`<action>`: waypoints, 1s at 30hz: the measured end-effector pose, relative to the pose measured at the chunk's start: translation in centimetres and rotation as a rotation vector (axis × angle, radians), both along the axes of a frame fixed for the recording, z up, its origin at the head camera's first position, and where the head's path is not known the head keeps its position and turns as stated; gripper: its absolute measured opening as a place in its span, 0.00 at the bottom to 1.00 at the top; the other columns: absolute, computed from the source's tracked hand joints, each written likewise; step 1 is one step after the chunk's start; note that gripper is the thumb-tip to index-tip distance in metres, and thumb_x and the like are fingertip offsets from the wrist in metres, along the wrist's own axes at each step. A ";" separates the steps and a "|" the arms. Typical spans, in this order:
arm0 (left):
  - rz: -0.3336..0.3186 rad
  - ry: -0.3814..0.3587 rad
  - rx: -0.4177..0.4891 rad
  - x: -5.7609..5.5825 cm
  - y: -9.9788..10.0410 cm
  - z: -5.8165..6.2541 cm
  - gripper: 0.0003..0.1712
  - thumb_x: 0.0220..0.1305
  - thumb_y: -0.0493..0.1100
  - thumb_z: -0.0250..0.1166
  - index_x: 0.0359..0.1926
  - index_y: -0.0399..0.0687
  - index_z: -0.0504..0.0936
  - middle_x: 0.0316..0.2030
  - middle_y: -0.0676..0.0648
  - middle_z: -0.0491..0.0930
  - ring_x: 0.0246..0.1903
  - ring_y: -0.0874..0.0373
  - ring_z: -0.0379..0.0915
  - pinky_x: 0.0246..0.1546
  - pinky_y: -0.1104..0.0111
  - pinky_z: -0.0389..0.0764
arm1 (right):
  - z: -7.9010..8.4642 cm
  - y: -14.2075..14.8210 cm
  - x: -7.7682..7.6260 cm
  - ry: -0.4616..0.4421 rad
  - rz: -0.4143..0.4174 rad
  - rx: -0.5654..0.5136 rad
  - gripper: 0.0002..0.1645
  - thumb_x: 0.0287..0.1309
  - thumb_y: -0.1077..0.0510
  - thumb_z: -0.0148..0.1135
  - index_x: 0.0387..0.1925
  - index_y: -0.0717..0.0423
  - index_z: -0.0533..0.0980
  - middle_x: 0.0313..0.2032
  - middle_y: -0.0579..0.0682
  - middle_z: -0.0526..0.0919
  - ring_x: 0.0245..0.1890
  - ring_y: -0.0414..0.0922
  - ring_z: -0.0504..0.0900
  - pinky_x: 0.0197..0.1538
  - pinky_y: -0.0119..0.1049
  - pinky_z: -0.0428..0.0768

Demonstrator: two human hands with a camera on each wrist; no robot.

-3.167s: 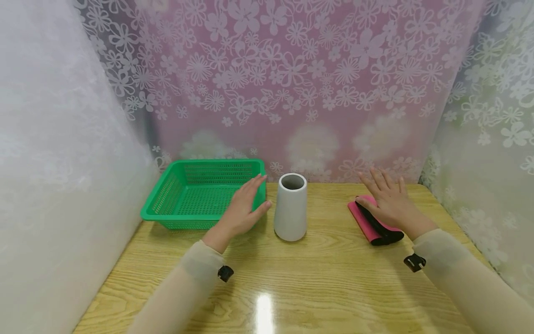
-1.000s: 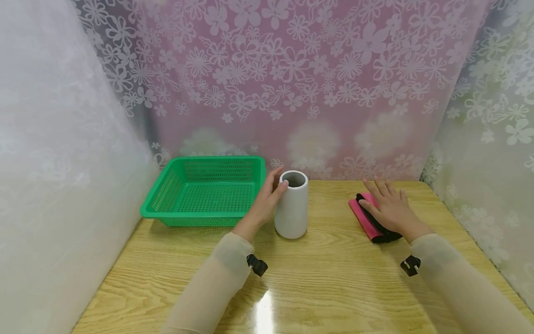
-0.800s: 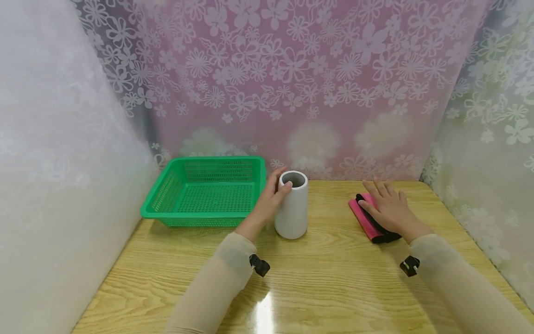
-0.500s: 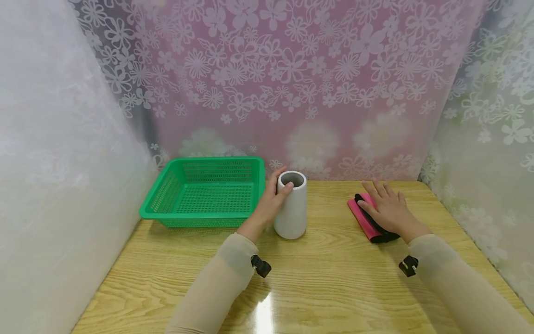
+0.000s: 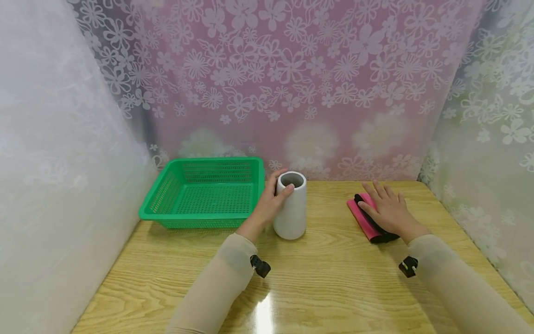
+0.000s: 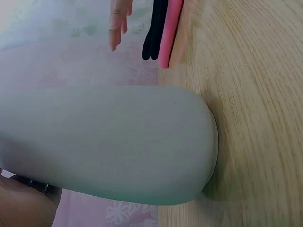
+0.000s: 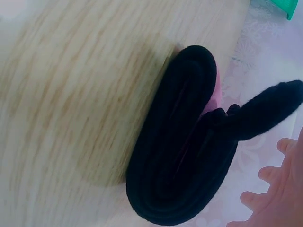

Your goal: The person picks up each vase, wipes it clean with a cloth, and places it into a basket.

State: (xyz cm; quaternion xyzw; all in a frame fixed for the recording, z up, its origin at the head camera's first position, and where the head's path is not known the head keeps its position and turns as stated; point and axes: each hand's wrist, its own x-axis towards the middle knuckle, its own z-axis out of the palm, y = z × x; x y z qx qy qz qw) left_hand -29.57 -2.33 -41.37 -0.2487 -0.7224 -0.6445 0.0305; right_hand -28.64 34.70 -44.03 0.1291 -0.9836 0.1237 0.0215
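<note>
A white vase (image 5: 290,215), narrower at the top, stands upright on the wooden table. My left hand (image 5: 268,204) grips it near the top from the left, thumb at the front of the rim and fingers round the far side, partly hidden. In the left wrist view the vase body (image 6: 118,142) fills the middle, its base at the tabletop. On the right lies a rolled pink and black fabric piece (image 5: 362,223); a black strap-like end (image 7: 270,111) sticks out of it in the right wrist view. My right hand (image 5: 388,212) hovers over the fabric, fingers spread.
A green perforated plastic basket (image 5: 200,216) with nothing in it stands left of the vase, its right rim close to my left hand. A floral curtain (image 5: 292,93) hangs behind the table (image 5: 325,278), with pale sheets at both sides.
From over the basket's right rim, my left hand has moved right and taken hold of the vase's top. My right hand has stayed over the rolled fabric, dipping slightly.
</note>
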 end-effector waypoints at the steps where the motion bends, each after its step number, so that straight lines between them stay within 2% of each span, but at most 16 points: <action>1: -0.004 -0.005 0.001 -0.1 0.0 0.0 0.40 0.70 0.65 0.59 0.74 0.56 0.59 0.62 0.42 0.72 0.58 0.50 0.72 0.59 0.52 0.74 | 0.0 0.0 0.0 -0.004 0.000 -0.002 0.46 0.74 0.31 0.40 0.81 0.45 0.38 0.78 0.65 0.35 0.74 0.73 0.36 0.64 0.79 0.30; 4: -0.016 -0.016 -0.012 -0.1 -0.1 0.1 0.40 0.70 0.65 0.59 0.75 0.58 0.58 0.63 0.43 0.71 0.58 0.50 0.72 0.59 0.51 0.75 | -0.1 0.1 -0.2 -0.012 0.000 -0.009 0.47 0.74 0.32 0.40 0.81 0.47 0.38 0.77 0.66 0.36 0.74 0.73 0.36 0.64 0.78 0.30; 11: -0.071 -0.060 -0.079 2.3 -0.9 3.7 0.33 0.76 0.43 0.55 0.76 0.45 0.54 0.65 0.35 0.68 0.60 0.43 0.70 0.61 0.50 0.73 | -0.5 0.3 -1.1 -0.022 -0.003 0.000 0.47 0.75 0.32 0.39 0.80 0.51 0.41 0.77 0.67 0.37 0.73 0.75 0.37 0.65 0.78 0.33; 21: -0.071 -0.039 -0.054 2.4 -0.8 3.5 0.34 0.76 0.46 0.56 0.76 0.44 0.55 0.64 0.34 0.68 0.59 0.43 0.71 0.58 0.50 0.75 | -1.4 0.5 -2.0 -0.006 0.018 0.025 0.47 0.75 0.35 0.42 0.80 0.55 0.41 0.76 0.70 0.40 0.70 0.77 0.45 0.68 0.75 0.43; 30: -0.078 -0.057 -0.039 2.4 -0.9 3.4 0.34 0.76 0.46 0.56 0.76 0.44 0.55 0.65 0.35 0.68 0.60 0.44 0.70 0.60 0.51 0.74 | -2.2 0.6 -1.9 -0.005 0.034 0.002 0.46 0.75 0.34 0.42 0.79 0.57 0.46 0.75 0.73 0.44 0.69 0.77 0.48 0.67 0.74 0.45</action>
